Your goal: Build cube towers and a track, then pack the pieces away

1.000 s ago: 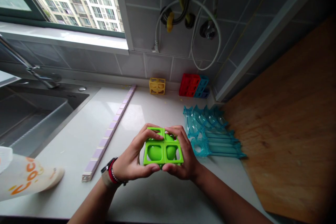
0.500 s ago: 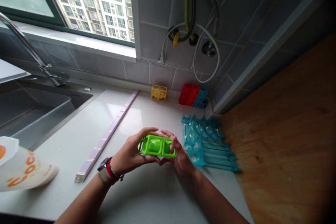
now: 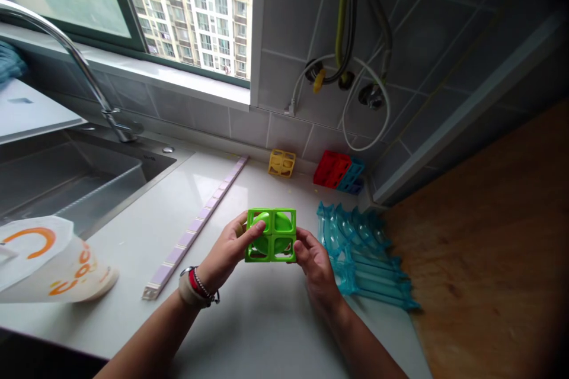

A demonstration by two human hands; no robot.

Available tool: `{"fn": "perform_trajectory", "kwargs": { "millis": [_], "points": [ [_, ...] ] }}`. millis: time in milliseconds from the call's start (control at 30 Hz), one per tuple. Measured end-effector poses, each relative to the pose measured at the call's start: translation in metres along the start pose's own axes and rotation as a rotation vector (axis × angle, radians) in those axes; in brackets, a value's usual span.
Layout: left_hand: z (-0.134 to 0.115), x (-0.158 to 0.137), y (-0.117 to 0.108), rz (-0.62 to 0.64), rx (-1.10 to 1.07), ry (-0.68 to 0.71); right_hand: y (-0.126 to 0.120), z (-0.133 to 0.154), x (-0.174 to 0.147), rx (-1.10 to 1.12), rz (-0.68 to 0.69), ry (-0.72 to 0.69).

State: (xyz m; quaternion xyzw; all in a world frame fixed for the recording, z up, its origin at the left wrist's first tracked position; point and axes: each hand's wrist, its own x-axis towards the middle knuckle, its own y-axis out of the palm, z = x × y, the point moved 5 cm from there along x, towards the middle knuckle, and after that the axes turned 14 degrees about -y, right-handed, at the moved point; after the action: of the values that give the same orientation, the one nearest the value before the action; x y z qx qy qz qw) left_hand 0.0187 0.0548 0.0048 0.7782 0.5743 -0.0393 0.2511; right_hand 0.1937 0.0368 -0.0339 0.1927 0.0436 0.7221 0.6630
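Between my two hands, above the white counter (image 3: 258, 331), is a bright green plastic block (image 3: 283, 222) with a two-by-two face of square openings and curved surfaces inside. My left hand (image 3: 227, 256) grips its left side, the thumb lying across the front face. At the right edge, my right hand (image 3: 316, 265) holds the block with thumb and fingers. Just right of that hand lie translucent teal plastic track pieces (image 3: 377, 278). The undersides of the fingers behind the block are hidden.
A yellow block (image 3: 281, 163) and red blocks (image 3: 329, 168) beside blue blocks (image 3: 352, 174) stand by the tiled wall. A lilac strip (image 3: 195, 226) lies left of my hands. Farther left are a drink cup (image 3: 75, 272), a sink (image 3: 146, 167) and a faucet (image 3: 95, 86).
The green block has been turned, so its square four-opening face now shows instead of a narrow side. My left thumb has moved onto its front. The view has shifted left.
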Motion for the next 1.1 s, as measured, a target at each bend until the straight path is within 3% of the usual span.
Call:
{"fn": "perform_trajectory", "kwargs": {
  "millis": [233, 500, 767, 967, 1100],
  "points": [
    [0.006, 0.003, 0.001, 0.016, 0.047, -0.003, 0.001, 0.001, -0.001, 0.077, -0.01, -0.009],
    [-0.003, 0.0, -0.002, -0.052, 0.129, -0.037, 0.001, -0.003, -0.001, -0.007, 0.062, -0.001],
    [0.005, 0.005, -0.005, -0.094, 0.041, -0.049, 0.001, -0.005, -0.004, 0.006, 0.01, -0.075],
    [0.003, 0.003, -0.001, -0.051, -0.005, -0.046, 0.006, 0.0, -0.011, -0.241, 0.226, -0.161],
    [0.003, 0.001, 0.001, -0.024, 0.035, -0.101, 0.002, 0.009, -0.009, -0.516, 0.257, -0.262]
  ]
}}
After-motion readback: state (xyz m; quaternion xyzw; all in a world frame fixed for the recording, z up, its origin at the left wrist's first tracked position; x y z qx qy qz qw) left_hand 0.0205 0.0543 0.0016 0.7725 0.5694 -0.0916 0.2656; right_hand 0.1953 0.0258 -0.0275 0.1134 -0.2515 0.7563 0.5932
